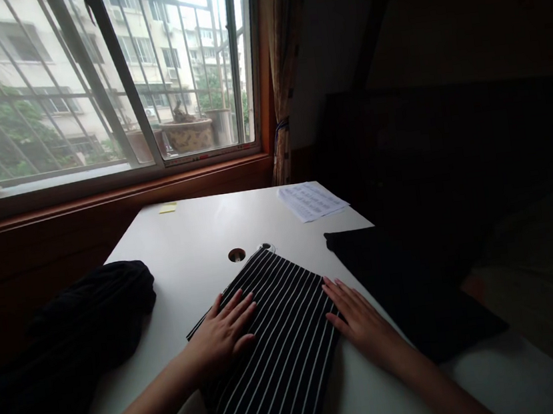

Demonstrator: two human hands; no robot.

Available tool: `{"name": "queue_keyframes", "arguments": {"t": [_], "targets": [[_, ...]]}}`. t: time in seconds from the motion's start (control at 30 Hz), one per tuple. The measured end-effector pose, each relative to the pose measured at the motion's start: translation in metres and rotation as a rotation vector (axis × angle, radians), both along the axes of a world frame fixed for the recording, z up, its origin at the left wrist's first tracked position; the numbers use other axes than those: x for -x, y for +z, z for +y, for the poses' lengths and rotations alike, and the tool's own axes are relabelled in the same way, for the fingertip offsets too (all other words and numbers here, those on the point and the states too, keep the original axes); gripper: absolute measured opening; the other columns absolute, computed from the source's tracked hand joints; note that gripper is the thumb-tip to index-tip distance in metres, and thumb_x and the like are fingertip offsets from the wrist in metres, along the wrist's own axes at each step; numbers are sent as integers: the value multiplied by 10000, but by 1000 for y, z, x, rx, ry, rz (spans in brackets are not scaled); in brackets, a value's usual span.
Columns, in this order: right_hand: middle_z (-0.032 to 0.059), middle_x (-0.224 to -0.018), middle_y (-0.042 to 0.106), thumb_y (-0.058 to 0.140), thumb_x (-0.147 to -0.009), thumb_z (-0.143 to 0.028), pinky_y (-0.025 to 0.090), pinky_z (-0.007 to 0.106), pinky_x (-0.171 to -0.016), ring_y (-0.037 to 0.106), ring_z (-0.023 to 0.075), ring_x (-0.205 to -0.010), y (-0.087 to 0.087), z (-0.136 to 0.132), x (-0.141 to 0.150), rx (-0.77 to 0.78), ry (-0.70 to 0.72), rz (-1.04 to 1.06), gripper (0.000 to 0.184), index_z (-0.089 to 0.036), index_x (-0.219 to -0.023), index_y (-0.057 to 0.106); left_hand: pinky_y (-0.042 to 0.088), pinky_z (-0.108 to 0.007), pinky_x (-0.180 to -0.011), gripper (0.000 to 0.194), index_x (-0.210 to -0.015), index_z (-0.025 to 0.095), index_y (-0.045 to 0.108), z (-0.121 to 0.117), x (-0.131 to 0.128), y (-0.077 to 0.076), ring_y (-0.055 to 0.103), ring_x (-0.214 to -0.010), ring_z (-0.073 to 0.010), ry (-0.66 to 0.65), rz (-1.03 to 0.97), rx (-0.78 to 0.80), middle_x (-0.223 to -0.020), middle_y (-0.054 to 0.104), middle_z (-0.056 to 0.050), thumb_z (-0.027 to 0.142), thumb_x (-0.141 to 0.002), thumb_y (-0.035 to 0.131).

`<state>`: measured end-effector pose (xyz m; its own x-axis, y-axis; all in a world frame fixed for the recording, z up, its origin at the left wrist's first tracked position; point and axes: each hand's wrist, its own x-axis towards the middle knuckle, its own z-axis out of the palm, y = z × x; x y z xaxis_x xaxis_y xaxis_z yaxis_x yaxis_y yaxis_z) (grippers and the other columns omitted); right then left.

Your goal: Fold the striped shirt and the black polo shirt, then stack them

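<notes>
A folded black garment with thin white stripes (279, 331) lies on the white table (199, 236) in front of me. My left hand (224, 334) rests flat on the garment's left edge, fingers stretched out. My right hand (355, 318) lies flat at its right edge, fingers together and extended, partly on the cloth and partly on the table. Neither hand grips anything.
A heap of dark cloth (71, 339) sits at the table's left. A flat black fabric piece (402, 285) lies to the right. A printed sheet (311, 201) and a yellow sticky note (167, 208) lie at the far edge, near a cable hole (237, 255). Beyond is a barred window (90, 89).
</notes>
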<state>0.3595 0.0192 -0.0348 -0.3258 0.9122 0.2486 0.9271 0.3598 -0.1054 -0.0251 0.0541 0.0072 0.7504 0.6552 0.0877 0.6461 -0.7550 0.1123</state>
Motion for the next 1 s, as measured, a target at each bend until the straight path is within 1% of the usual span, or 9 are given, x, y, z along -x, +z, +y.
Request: {"name": "queue_keyframes", "arguments": {"t": [0.07,0.17,0.27,0.37,0.47,0.6,0.77,0.87,1.0], "targets": [[5,-1638,233,358,-1021,-526,287,486,-1207,224,247,-1504,2,-1,0,11,-3,-3,647,-310,-1593,146,63,-535,-1242,636,-1579,343,56,2,9,-10,140,-1520,-260,30,12,3,-1641,153,17,541,-1036,322],[10,-1637,235,347,-1021,-539,279,493,-1209,219,246,-1505,5,-1,2,30,-19,-10,645,-307,-1592,157,85,-535,-1237,621,-1577,345,62,12,30,-21,146,-1519,-266,93,3,-24,-1640,159,16,525,-1042,319],[13,-1641,222,334,-1024,-541,266,492,-1214,208,242,-1508,7,-1,3,50,-22,-14,638,-307,-1592,159,118,-519,-1232,598,-1576,345,80,19,50,-26,170,-1516,-260,162,3,-31,-1637,183,19,506,-1048,310],[7,-1645,210,307,-1035,-519,246,490,-1221,186,229,-1513,8,7,5,60,-13,-17,612,-307,-1591,163,119,-526,-1225,563,-1571,351,117,22,61,-29,176,-1515,-258,224,13,-31,-1633,204,24,492,-1054,289],[-5,-1648,199,271,-1046,-493,222,488,-1228,157,212,-1519,9,24,7,75,6,-24,580,-309,-1588,178,121,-538,-1217,551,-1568,350,150,23,65,-31,178,-1515,-264,284,8,-42,-1630,220,15,491,-1053,287],[-21,-1653,176,244,-1050,-478,185,488,-1235,113,203,-1527,11,56,11,106,39,-40,566,-302,-1585,194,143,-572,-1200,551,-1568,343,165,21,68,-34,172,-1515,-288,374,24,-18,-1631,214,1,480,-1051,294],[-25,-1662,130,231,-1049,-487,160,501,-1234,76,222,-1531,13,94,16,125,66,-34,564,-306,-1583,206,177,-572,-1190,516,-1556,397,188,12,76,-34,176,-1512,-295,400,44,-27,-1637,193,21,380,-1052,300],[-14,-1664,130,237,-1046,-506,150,495,-1235,86,227,-1530,15,113,17,129,110,-36,567,-317,-1580,215,198,-562,-1187,510,-1547,415,218,7,78,-33,169,-1513,-295,425,69,-13,-1639,176,30,372,-1047,308],[-17,-1664,147,273,-1034,-533,185,495,-1226,130,238,-1525,18,137,22,114,146,-54,573,-367,-1577,195,202,-544,-1194,514,-1554,399,205,2,78,-34,143,-1518,-280,472,100,0,-1642,146,33,401,-1048,295]]}}
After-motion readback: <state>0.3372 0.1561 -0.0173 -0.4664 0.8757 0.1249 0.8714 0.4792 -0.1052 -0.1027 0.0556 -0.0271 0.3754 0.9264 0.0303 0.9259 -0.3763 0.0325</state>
